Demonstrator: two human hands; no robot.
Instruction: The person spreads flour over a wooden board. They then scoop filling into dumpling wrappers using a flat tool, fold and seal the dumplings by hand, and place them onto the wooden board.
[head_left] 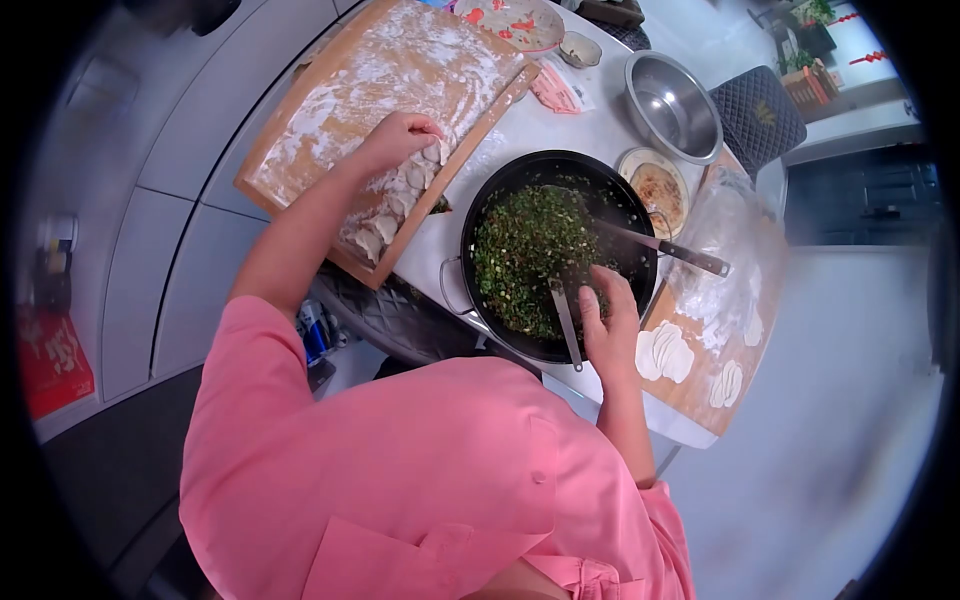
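My left hand [400,141] is over the floured wooden board [370,75], its fingers pinched on a pale dumpling [439,149] at the far end of a row. Several folded dumplings [398,202] lie along the board's raised right edge. Above the near right side of a black two-handled pan [463,235], my right hand [610,315] has thumb and fingers apart and appears to hold nothing. Chopped green filling [530,250] is heaped in the pan. A metal utensil handle [567,325] sticks out of the filling beside my right thumb.
A second long-handled utensil [690,256] leans over the pan's right rim. Further right, stacked dough wrappers [664,352] and a plastic bag [715,240] lie on another board [760,320]. A steel bowl [675,105] and a plate with a browned flatbread [658,190] stand behind.
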